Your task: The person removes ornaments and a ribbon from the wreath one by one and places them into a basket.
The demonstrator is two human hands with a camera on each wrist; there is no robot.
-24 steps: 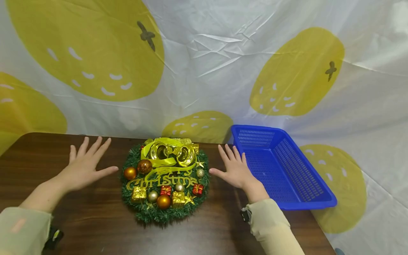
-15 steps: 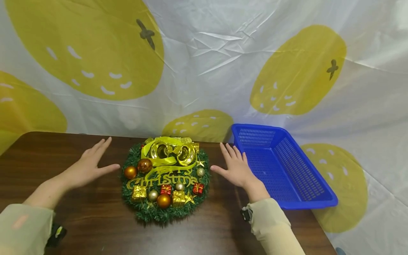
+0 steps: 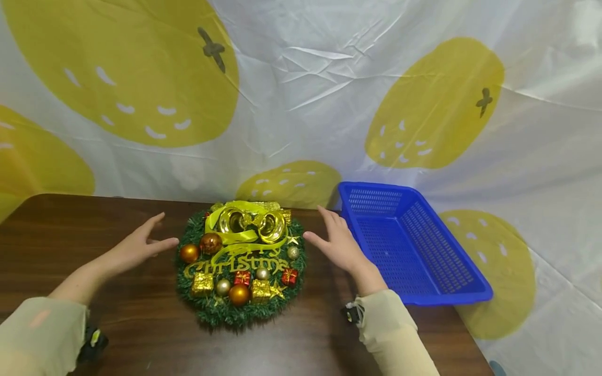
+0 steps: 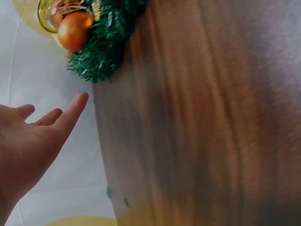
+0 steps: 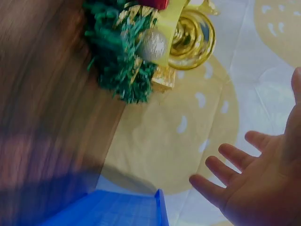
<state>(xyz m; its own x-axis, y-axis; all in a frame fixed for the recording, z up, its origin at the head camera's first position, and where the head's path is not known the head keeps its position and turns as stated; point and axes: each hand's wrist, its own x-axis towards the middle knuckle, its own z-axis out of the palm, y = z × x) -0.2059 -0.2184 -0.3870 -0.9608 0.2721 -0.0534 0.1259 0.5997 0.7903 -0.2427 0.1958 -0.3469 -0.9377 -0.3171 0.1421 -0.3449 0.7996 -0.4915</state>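
Note:
A green Christmas wreath lies on the dark wooden table, decked with gold bells, a yellow ribbon, orange and silver baubles, small gift boxes and gold "Christmas" lettering. My left hand is held just left of it, thumb pointing at its edge, holding nothing. On the other side my right hand is raised with its thumb toward the wreath, also holding nothing. Both wrist views show relaxed, extended fingers apart from the greenery.
A blue plastic basket with slotted sides stands on the right of the table, close beside my right hand. Behind the table hangs a white curtain with large yellow fruit prints.
The left hand has turned from palm-down with spread fingers to edge-on. The right hand's fingers have drawn closer together and it has rotated likewise. The wreath stays in place.

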